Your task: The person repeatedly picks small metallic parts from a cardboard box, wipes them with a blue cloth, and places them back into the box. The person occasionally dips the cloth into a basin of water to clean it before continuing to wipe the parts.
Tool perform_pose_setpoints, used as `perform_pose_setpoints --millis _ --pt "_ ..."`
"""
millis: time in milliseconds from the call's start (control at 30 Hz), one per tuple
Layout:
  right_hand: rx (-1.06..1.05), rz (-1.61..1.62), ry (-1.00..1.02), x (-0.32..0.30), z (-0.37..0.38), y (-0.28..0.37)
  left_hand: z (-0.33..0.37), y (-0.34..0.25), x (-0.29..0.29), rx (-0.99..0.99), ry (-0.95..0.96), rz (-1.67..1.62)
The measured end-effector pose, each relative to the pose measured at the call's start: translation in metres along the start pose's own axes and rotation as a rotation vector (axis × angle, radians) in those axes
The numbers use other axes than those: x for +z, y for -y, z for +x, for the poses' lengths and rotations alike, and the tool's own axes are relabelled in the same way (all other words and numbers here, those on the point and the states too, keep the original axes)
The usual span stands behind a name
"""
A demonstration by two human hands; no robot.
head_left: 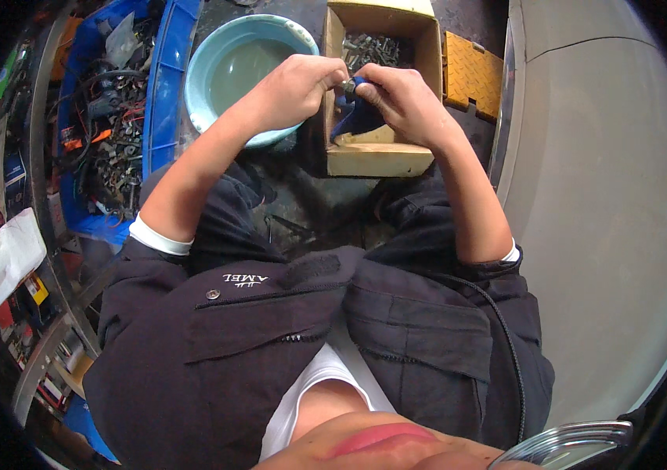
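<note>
Head view: left hand [296, 88] and right hand [398, 95] meet over the cardboard box [379, 159], both grips pinching a small metal part [347, 85] wrapped in blue cloth [355, 117]. Light-blue basin [216, 47] far left, yellow block [470, 74] far right.

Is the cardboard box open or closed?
Open. The cardboard box has its flaps up, and small metal parts show inside, beyond the hands.

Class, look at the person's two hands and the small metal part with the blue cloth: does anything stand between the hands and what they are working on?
Nothing visible does. The left hand and right hand already pinch the small metal part and blue cloth directly, above the cardboard box.
</note>
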State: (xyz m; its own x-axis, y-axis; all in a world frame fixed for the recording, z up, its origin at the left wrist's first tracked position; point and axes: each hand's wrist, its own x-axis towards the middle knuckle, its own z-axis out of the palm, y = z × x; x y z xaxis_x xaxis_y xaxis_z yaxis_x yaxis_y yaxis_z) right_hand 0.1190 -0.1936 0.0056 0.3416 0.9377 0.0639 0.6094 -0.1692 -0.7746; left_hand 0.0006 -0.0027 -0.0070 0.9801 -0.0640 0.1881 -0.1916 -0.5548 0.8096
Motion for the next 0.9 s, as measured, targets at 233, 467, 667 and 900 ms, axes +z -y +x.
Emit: perform_pose_setpoints --millis 233,467,667,900 --pt "0.119 0.189 -0.065 -0.003 -0.003 0.021 0.005 -0.011 -0.006 0.279 -0.171 0.247" --pt "0.247 0.834 -0.259 0.019 0.000 0.035 0.003 -0.021 0.003 -0.003 -0.281 -0.052" --pt "0.085 0.580 -0.552 0.007 -0.002 0.024 0.001 -0.011 0.001 -0.026 -0.334 -0.308" --pt "-0.213 -0.020 -0.640 0.003 -0.002 0.035 0.002 -0.021 0.002 -0.059 -0.303 -0.122"
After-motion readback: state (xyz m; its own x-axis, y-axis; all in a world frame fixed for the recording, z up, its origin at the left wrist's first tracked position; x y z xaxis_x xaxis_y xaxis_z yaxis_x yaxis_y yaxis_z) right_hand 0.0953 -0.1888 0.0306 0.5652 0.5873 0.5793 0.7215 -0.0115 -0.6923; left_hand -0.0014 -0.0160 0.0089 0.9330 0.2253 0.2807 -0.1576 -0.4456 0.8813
